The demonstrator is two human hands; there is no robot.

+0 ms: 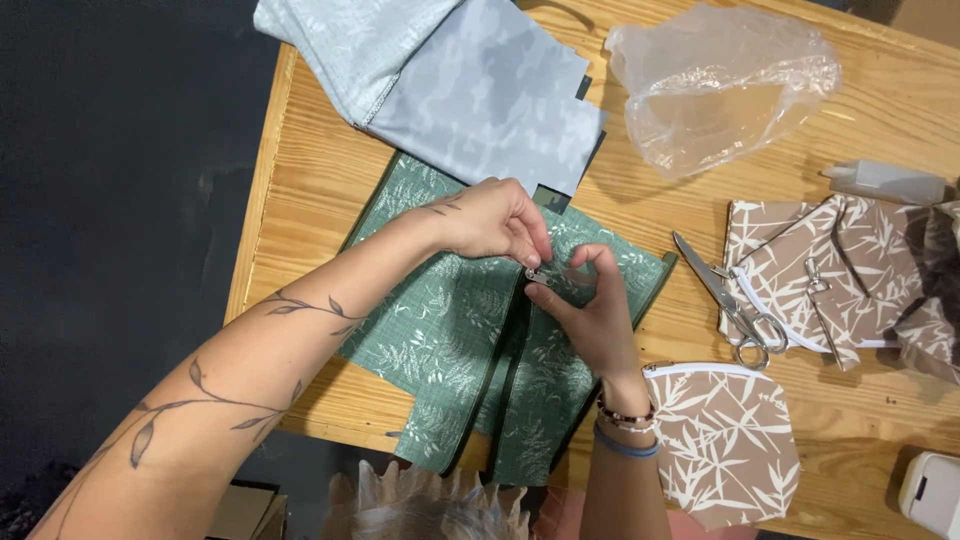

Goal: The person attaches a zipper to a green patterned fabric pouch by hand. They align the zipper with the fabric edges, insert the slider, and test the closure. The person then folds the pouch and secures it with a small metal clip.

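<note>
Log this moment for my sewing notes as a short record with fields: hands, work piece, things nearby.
left hand: left hand pinches a small metal zipper slider with its fingers
right hand: right hand holds the slider from the other side
work piece: green leaf-print fabric with a dark zipper down the middle
surface: wooden table
nearby: scissors, brown leaf-print pouch, grey fabric, clear plastic bag

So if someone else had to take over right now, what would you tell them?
Left hand: fingertips pinch the small metal zipper slider.
Right hand: steadies the slider from the other side.
Green fabric with its dark zipper lies flat on the table.
Scissors lie to the right, untouched.
Done: fabric laid out. Left: the slider looks not yet run along the zipper.
</note>
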